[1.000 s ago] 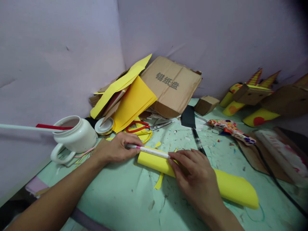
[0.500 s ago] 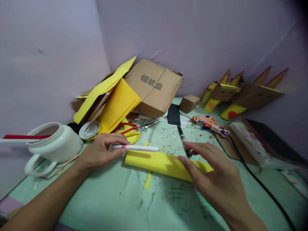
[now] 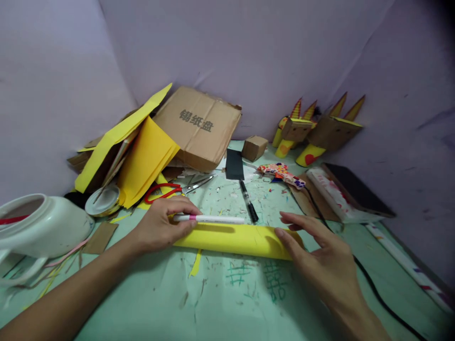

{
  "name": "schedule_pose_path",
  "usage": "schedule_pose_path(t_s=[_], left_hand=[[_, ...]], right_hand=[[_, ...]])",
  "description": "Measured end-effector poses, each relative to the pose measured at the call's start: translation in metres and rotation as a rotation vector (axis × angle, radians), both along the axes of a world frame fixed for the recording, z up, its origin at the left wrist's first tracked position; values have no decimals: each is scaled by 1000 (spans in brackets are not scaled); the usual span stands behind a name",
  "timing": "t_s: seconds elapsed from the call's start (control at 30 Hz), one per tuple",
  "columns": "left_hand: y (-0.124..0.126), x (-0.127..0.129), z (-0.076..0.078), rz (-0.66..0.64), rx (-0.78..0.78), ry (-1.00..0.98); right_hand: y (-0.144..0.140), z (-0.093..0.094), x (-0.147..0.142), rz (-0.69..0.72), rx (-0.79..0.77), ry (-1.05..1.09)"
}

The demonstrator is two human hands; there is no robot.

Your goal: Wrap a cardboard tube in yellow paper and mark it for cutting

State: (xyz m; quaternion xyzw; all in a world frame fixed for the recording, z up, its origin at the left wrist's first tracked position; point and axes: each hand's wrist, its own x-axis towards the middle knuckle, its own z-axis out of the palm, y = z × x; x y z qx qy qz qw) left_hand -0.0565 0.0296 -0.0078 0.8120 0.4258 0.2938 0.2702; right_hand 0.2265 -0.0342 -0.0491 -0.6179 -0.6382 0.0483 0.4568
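Note:
A long roll of yellow paper lies flat across the green table. My left hand rests on its left end and pinches a white pen with a pink band, which lies along the roll's far edge. My right hand is at the roll's right end, fingers spread, fingertips touching the paper.
A white jug stands at the left. Behind are yellow sheets, a brown cardboard box, red-handled scissors, a tape roll, a black marker, a patterned glue gun and cardboard figures. A black cable runs right.
The view swung right, so everything has shifted left in frame. My right hand lifted off the middle of the roll and moved to its right end. My left hand still holds the pen.

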Motion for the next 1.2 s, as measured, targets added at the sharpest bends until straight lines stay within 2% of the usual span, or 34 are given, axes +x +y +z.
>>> schedule_pose_path(t_s=[0.2,0.43,0.57,0.73,1.03,1.2], left_hand=[[3,19,2,-88,7,72],[2,19,5,-68,11,101],[3,29,3,-107,31,110],[8,44,-1,-139,61,113],[11,41,-8,-145,8,154],[11,41,0,-133,-33,136]], right_hand=[[1,-8,-6,71,-28,35],[0,-11,-5,212,-149,48],[0,-9,-2,266,-162,-5],[1,-7,-4,265,-154,-48],[5,-5,-11,199,-114,-79],[4,-6,-8,225,-135,-27]])
